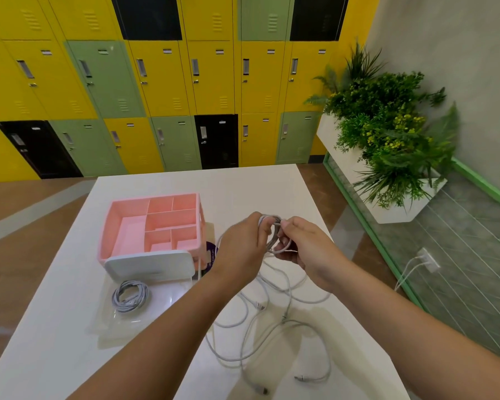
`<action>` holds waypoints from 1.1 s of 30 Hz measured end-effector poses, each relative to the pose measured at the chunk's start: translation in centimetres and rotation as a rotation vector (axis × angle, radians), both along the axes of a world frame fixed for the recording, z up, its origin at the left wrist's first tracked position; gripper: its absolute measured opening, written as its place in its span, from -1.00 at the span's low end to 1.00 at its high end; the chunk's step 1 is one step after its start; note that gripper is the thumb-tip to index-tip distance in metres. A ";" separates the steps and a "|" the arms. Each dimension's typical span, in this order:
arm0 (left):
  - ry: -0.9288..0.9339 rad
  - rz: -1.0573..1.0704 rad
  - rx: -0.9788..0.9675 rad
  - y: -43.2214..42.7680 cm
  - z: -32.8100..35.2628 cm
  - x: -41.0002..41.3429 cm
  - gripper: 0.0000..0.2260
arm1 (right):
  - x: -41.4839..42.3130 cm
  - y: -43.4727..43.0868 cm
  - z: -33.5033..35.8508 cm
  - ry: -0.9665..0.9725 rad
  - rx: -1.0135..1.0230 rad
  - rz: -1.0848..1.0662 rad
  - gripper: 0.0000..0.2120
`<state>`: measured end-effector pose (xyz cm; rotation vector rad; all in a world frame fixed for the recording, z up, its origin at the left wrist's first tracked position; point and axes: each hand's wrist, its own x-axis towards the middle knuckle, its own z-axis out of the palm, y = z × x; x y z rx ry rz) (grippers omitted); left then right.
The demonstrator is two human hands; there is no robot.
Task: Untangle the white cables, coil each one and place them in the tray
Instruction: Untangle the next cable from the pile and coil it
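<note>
Bare forearms (pixel 156 342) from 6 o'clock, left hand (pixel 243 243) and right hand (pixel 306 249) both pinching a small round cable coil (pixel 272 236), slack white cables (pixel 272 327) looping on the glossy bench (pixel 243 192), finished coil (pixel 129 295) in clear tray (pixel 98 333) at 8 o'clock.

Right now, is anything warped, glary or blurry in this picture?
Head view: wide-angle distortion bows the lockers; head view: soft glare on the table beside the coiled cable; head view: the held cable loop looks slightly soft.
</note>
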<state>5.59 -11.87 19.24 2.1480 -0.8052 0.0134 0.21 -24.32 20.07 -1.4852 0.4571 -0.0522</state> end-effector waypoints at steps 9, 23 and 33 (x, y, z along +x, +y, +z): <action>0.034 -0.024 -0.013 0.4 -0.9 0.5 -0.72 | -0.1 -0.4 0.0 -0.007 -0.143 0.083 -0.74; 0.500 0.018 -0.290 0.0 -1.1 2.1 -0.74 | -0.8 -1.9 -0.2 -0.174 -0.569 0.249 -0.78; 0.401 -0.101 -0.194 0.0 -0.3 1.8 -0.85 | -0.2 -1.4 -0.3 -0.214 -0.931 0.182 -0.83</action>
